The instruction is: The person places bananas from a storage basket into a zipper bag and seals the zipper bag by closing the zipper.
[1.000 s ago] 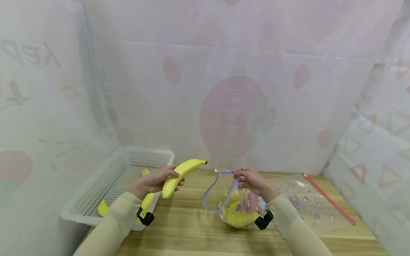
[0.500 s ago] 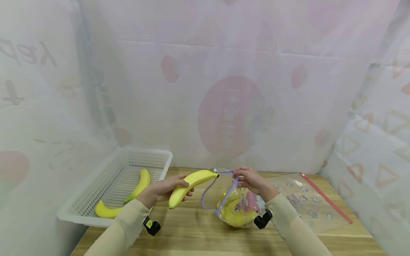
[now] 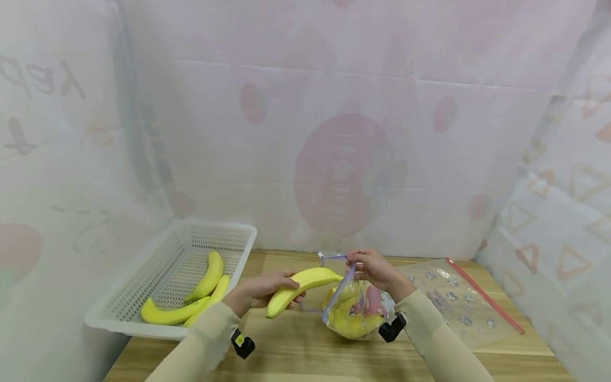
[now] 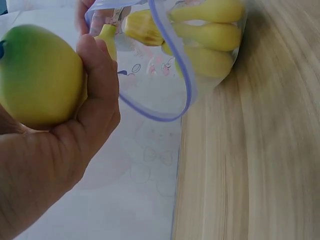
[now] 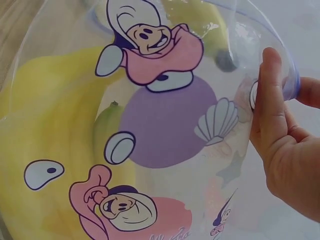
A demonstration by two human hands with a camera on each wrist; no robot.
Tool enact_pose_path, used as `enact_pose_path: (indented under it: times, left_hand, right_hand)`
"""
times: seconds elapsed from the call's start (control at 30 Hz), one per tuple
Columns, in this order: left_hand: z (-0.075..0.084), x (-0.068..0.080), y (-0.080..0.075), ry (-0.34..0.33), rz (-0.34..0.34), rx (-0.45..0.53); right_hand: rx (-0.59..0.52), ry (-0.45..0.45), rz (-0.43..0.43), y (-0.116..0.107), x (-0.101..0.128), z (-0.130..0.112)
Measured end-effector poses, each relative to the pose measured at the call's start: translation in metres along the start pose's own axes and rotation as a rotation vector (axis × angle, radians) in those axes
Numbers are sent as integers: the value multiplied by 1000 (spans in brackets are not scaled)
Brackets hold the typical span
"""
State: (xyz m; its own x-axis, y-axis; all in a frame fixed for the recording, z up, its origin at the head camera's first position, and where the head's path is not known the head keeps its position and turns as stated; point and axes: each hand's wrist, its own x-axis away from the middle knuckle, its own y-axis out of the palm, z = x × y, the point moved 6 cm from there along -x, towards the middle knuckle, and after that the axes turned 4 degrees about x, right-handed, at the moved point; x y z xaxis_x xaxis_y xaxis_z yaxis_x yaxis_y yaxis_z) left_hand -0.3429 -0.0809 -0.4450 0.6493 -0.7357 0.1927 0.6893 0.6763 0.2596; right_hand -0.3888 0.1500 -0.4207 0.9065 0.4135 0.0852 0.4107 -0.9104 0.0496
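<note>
Yellow banana (image 3: 300, 286) gripped mid-length by the left hand (image 3: 255, 291), printed clear zip bag (image 3: 355, 307) mouth pinched by the right hand (image 3: 377, 269).
Bruised easily, so best held mid-length; floppy, slippery bag film best held at the rim.

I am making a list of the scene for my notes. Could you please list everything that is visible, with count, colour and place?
banana in hand: 1, yellow, held at the mouth of the open bag
open bag: 1, clear with cartoon prints and a purple zip edge, on the table centre, with yellow bananas inside
basket: 1, white, left end of the table
bananas in basket: 3, yellow, lying inside the basket
flat bag: 1, clear with small prints and a red zip edge, lying on the table at right
table: 1, light wood
curtain: white with faint pink prints, behind and at both sides
left hand: grips the banana in hand
right hand: pinches the open bag's rim
</note>
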Motion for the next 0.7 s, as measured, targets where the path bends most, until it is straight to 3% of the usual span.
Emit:
enact_pose_path:
  times: [0.5, 0.7]
  left_hand:
    - [-5, -20, 9, -2, 23, 4]
    - [-8, -26, 10, -15, 85, 35]
  right_hand:
    - [14, 4, -6, 3, -2, -1]
    - [10, 0, -11, 6, -1, -1]
